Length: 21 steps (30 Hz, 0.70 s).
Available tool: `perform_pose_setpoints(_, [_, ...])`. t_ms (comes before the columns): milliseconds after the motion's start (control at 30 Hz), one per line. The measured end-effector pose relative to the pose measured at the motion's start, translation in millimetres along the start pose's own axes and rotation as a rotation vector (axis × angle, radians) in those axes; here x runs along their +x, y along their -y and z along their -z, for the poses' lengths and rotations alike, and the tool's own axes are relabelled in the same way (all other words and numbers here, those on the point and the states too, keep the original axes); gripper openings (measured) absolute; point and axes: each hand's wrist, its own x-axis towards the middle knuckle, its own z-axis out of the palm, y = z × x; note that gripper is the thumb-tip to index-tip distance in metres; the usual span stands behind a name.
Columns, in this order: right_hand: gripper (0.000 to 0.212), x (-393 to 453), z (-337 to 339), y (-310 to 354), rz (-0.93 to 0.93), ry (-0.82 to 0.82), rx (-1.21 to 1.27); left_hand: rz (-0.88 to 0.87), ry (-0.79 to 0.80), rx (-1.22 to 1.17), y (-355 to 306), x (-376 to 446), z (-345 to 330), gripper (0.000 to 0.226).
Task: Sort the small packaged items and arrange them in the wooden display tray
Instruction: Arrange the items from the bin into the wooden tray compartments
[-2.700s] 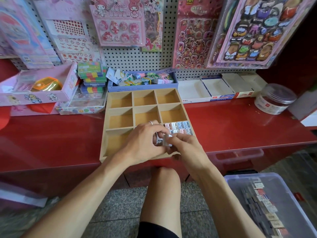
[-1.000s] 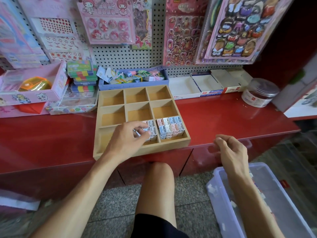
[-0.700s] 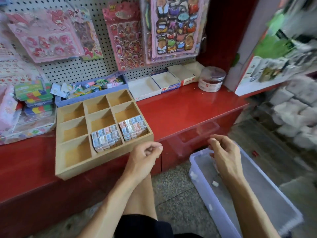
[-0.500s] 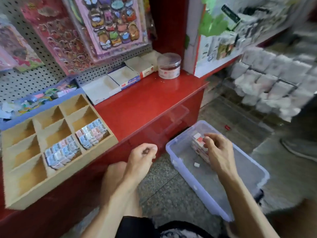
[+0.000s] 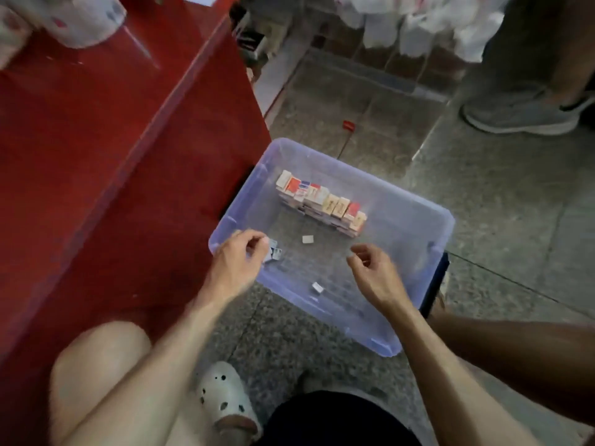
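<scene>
Upper left of frame: red tabletop (image 5: 96,156), seen at a steep angle; a blurred pale container (image 5: 87,20) sits at its top-left corner. The wooden tray is out of view, so placement cannot be checked here.

Centre: clear plastic bin (image 5: 428,220) on the stone floor, pushed against the tabletop's front, probably so that stock is within reach of a seated person. Bare knee at lower left, white clog (image 5: 222,394) at lower centre.

Left hand (image 5: 238,262) is over the bin's near-left corner, fingers curled, thumb and forefinger closing on a small blue-and-white packet (image 5: 275,252). Contact looks like a pinch, though motion blur leaves the grip itself uncertain.

Inside the bin, toward the top of frame: a neat row of stacked packets (image 5: 322,201), red, white and tan faces up, lined along one wall. Judged to be unsorted supply. Two loose white packets lie apart on the bin floor, one mid-bin (image 5: 307,239), one nearer the front wall (image 5: 317,287).

Right hand (image 5: 373,268) hovers over the bin's middle, fingers loosely curled, holding nothing; likely poised for the next pick.

Upper right: a grey shoe (image 5: 521,114) of another person on the floor.

Step in hand: gathering strays before returning to the tray.
</scene>
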Motion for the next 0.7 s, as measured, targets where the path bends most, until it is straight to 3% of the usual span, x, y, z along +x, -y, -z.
perform_pose_setpoints(100, [0.035, 38, -30, -32, -0.094, 0.18, -0.101, -0.045, 0.095, 0.185, 31, 31, -19, 0.021])
perform_pose_setpoints(167, [0.041, 61, -51, -52, -0.122, 0.315, -0.168, -0.069, 0.145, 0.263, 51, 41, -28, 0.036])
perform_pose_setpoints(333, [0.049, 107, -97, -94, -0.109, 0.51, -0.385, -0.19, 0.057, 0.523, 69, 48, -41, 0.044])
perform_pose_setpoints(567, [0.012, 134, -132, -119, 0.131, 0.484, -0.565, -0.218, -0.027, 0.511, 74, 52, -49, 0.039])
perform_pose_setpoints(700, [0.014, 149, -134, -97, 0.213, 0.124, -0.345, -0.209, -0.056, 0.499, 74, 52, -51, 0.04])
